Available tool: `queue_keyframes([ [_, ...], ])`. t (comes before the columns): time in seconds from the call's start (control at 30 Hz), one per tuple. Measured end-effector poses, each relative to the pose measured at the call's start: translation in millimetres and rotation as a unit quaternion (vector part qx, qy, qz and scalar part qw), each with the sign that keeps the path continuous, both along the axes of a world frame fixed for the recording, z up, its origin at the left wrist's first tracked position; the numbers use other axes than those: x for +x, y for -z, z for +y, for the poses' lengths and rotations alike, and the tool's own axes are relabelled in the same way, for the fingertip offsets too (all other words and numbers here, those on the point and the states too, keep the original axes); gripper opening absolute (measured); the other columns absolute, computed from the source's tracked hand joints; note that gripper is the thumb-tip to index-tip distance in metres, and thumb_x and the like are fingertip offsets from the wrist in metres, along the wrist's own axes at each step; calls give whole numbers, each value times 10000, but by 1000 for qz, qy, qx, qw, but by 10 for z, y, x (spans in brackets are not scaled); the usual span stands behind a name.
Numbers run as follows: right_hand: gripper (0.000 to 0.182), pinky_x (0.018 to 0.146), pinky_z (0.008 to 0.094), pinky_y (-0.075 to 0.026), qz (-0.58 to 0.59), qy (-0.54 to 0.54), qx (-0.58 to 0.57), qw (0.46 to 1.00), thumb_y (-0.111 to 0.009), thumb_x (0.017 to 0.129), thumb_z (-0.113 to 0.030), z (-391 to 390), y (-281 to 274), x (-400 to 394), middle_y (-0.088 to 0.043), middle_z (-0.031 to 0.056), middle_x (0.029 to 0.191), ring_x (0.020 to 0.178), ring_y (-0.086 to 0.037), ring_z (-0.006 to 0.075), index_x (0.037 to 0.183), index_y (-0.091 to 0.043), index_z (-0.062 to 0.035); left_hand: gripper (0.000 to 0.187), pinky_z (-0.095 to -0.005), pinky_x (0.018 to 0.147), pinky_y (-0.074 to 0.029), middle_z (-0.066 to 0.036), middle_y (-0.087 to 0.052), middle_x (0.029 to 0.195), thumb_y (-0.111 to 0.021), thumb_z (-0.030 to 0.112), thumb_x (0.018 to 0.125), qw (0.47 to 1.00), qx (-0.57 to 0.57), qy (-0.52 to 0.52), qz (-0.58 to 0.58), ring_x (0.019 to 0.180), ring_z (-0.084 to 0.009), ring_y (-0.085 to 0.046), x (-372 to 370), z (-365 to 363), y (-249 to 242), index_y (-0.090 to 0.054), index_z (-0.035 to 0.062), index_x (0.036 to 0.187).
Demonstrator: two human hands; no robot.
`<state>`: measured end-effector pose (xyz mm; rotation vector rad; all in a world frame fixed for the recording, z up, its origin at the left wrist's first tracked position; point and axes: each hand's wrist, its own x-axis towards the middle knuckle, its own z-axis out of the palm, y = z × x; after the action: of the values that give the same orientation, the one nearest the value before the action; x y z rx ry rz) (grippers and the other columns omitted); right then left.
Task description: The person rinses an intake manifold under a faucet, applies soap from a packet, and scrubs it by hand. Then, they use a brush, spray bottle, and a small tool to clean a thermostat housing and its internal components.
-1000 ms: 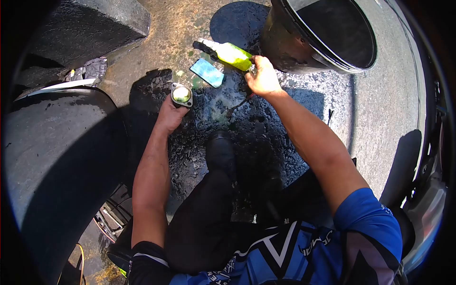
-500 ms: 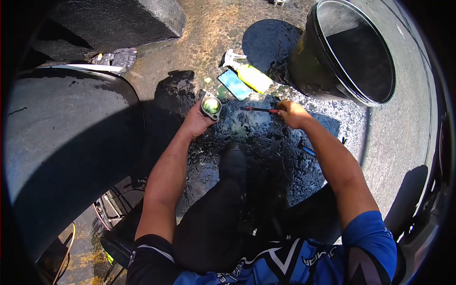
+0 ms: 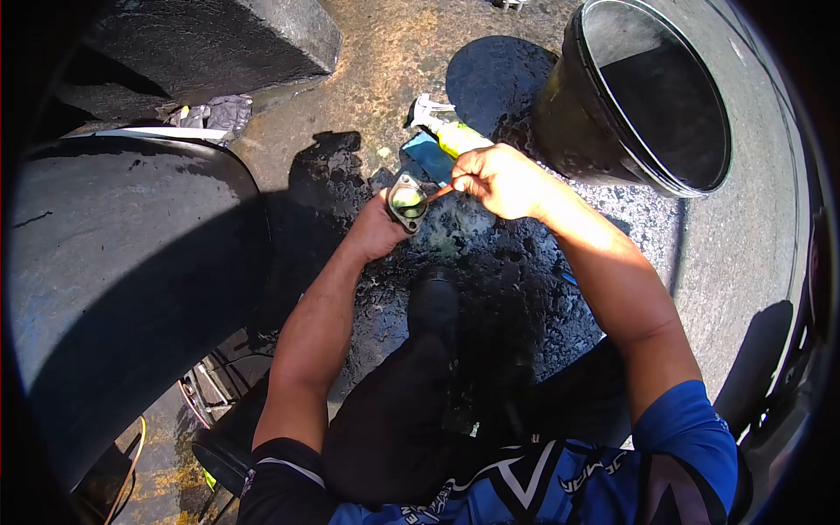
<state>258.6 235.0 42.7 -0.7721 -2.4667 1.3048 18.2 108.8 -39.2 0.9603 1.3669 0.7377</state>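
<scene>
My left hand (image 3: 376, 231) is wrapped round a metal flanged housing (image 3: 409, 220), with its round opening facing up. Bolt holes show in the flange, and the bore looks pale green and wet inside. Between the fingertips of my right hand (image 3: 500, 178) is a thin red-handled tool (image 3: 440, 192). Its far end reaches into the opening, so I cannot make out the tip. Just beyond my hands, a blue sponge-like block (image 3: 426, 156) lies on the ground, partly covered. Beside it rests a spray bottle (image 3: 461, 136) with yellow-green liquid and a white trigger head, partly behind my right hand.
A large black bucket (image 3: 573, 131) stands at the upper right. On the left is a big dark rounded container (image 3: 131, 254), with a concrete block (image 3: 306, 39) behind it. A small blue item (image 3: 568, 277) lies by my right forearm. The ground (image 3: 455, 232) is wet and soapy.
My right hand has moved left and up, bringing the thin tool from over the wet ground into the housing's opening. My left hand has shifted slightly right, tilting the housing.
</scene>
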Motion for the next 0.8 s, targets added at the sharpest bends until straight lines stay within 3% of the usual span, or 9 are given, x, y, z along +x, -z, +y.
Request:
queue_keyframes([
  [0.13,96,721,427,-506,41,-45,79,995,-644,892,-140,-151,162,-369,-632,140,792,774,-622,365,854,-623,-54,464,-268,828,-514,17,-666,1022,-798,-48,738,994,18,103,4,922,-86,-615,131,35,-225,-619,60,1152],
  [0.23,139,757,419,-523,86,53,168,981,-600,902,-191,-39,141,-289,-642,121,821,858,-648,338,872,-623,-57,494,-277,826,-528,-5,-683,1036,-805,-49,717,982,-153,107,-22,937,-95,-626,-69,108,-294,-603,46,1158],
  [0.27,107,743,418,-529,95,19,176,980,-602,895,-163,-204,175,-365,-636,114,803,843,-649,343,875,-625,-61,468,-259,654,-528,10,-669,912,-788,-69,720,984,-128,119,-37,761,-80,-617,-69,110,-320,-610,54,1135],
  [0.37,90,748,422,-531,63,-41,149,986,-608,877,-153,-275,158,-426,-632,113,796,821,-647,338,902,-640,-73,445,-247,542,-489,24,-646,825,-775,-68,738,988,-33,140,-49,635,-64,-578,-39,37,-258,-619,62,1134],
  [0.47,133,751,425,-536,109,34,183,977,-630,781,-61,-168,167,-370,-643,102,792,810,-655,329,913,-641,-55,428,-253,577,-501,36,-640,843,-797,-30,737,978,-103,145,-106,669,-67,-576,-176,62,-314,-627,57,1120],
  [0.57,85,760,416,-541,55,-74,174,980,-627,792,-64,-383,104,-521,-642,111,785,822,-666,328,875,-638,-50,385,-249,564,-500,33,-630,822,-802,-12,738,979,-79,175,-70,681,-68,-578,-148,153,-355,-637,52,1081],
  [0.63,57,768,427,-537,65,35,203,976,-606,815,-97,-51,-37,-348,-647,120,799,827,-666,337,852,-607,-55,373,-248,573,-505,26,-645,832,-805,-9,733,981,-110,132,-91,696,-62,-586,-191,81,-325,-648,45,1066],
  [0.77,72,685,426,-533,-44,-82,152,984,-654,877,-108,-406,85,-583,-648,133,815,808,-649,348,906,-642,-43,368,-262,733,-522,31,-681,940,-788,-28,735,984,-6,175,28,822,-59,-604,-79,125,-324,-671,34,1078],
  [0.8,54,691,420,-532,14,-18,148,989,-651,871,-99,-282,67,-505,-653,138,809,806,-649,352,875,-638,-46,361,-272,817,-515,31,-691,963,-782,-24,745,988,-36,151,20,874,-72,-614,-80,88,-284,-672,38,1083],
])
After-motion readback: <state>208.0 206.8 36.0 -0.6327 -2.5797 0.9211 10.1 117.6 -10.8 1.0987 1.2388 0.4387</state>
